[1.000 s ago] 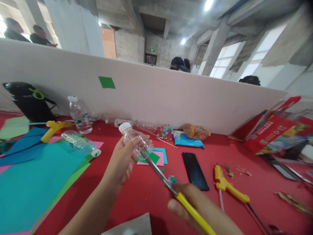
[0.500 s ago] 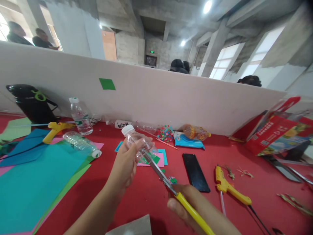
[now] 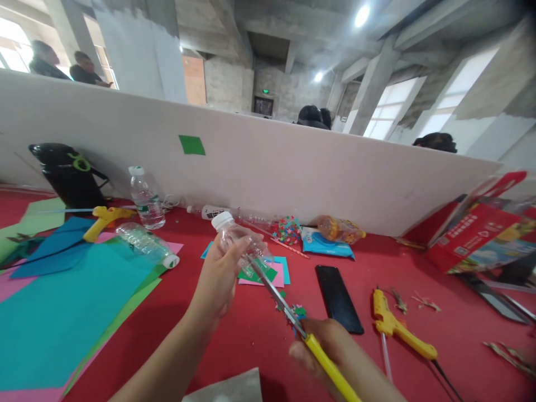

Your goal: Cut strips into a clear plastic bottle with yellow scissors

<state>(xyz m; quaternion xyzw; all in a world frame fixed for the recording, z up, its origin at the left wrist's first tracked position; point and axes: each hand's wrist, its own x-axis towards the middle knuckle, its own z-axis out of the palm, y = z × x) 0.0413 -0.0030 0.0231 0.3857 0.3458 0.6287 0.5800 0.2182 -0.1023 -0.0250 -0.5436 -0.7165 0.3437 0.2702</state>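
Note:
My left hand (image 3: 220,273) is wrapped round a clear plastic bottle piece (image 3: 238,240) with a white cap, tilted with the cap up and to the left. Closed on yellow-handled scissors (image 3: 281,301) is my right hand (image 3: 330,352). The metal blades reach up to the bottle's lower edge; whether plastic lies between them I cannot tell. Beneath the bottle are small sheets of green, pink and blue paper (image 3: 278,273). A few star-shaped sequins (image 3: 298,311) lie beside the blades.
A black phone (image 3: 339,298) and a yellow glue gun (image 3: 396,324) lie to the right. Coloured sheets (image 3: 84,307), another glue gun (image 3: 103,220) and bottles (image 3: 146,201) are at left. Sequins (image 3: 288,230) and a blue packet (image 3: 326,244) lie near the white partition (image 3: 293,162).
The whole view has shifted slightly, so things appear a little further right. Both hands keep their grips, and the scissors stay at the bottle's edge.

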